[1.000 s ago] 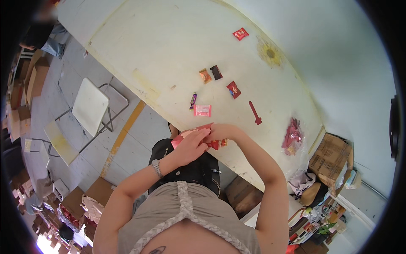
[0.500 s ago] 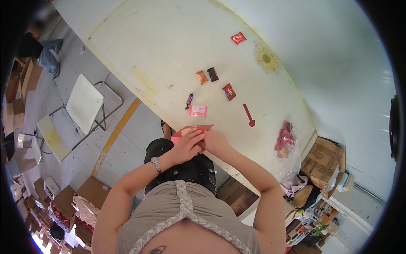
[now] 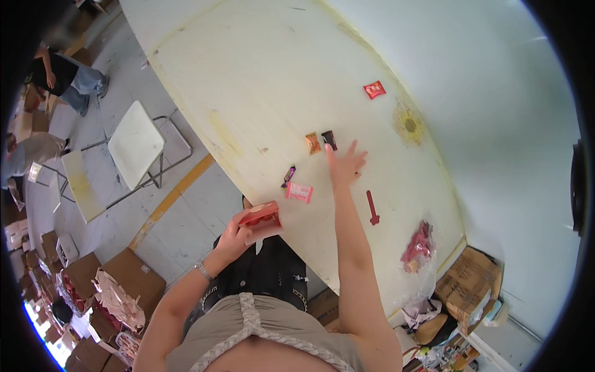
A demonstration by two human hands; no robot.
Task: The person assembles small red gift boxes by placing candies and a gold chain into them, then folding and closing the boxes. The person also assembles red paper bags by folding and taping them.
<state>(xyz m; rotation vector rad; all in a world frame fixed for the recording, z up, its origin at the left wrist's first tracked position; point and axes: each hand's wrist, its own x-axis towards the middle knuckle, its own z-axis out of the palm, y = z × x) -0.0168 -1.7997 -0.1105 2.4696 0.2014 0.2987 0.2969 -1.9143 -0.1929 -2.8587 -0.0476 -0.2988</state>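
My left hand [image 3: 233, 235] grips a small red and pink paper box [image 3: 265, 214] at the table's near edge; its open side faces right. Out over the table reaches my right hand [image 3: 347, 166], fingers spread, nothing visibly held. Its fingertips are beside a black wrapped packet [image 3: 329, 139], and the dark red packet is hidden, apparently beneath the hand. Left of the black packet lies an orange-gold one [image 3: 312, 143]. Closer to me are a purple twist-wrapped candy [image 3: 289, 177] and a pink packet [image 3: 299, 193].
A red packet [image 3: 374, 90] lies farther back. To the right are a dark red stick with a flower-shaped end [image 3: 372, 208] and a clear bag with red contents [image 3: 420, 251]. A cardboard box [image 3: 469, 279] stands beyond the table's right end; a white folding chair [image 3: 137, 146] is left.
My right hand has left the box and stretched forward over the packets. My left hand has shifted left with the box, which now shows its opening. The whole view has shifted.
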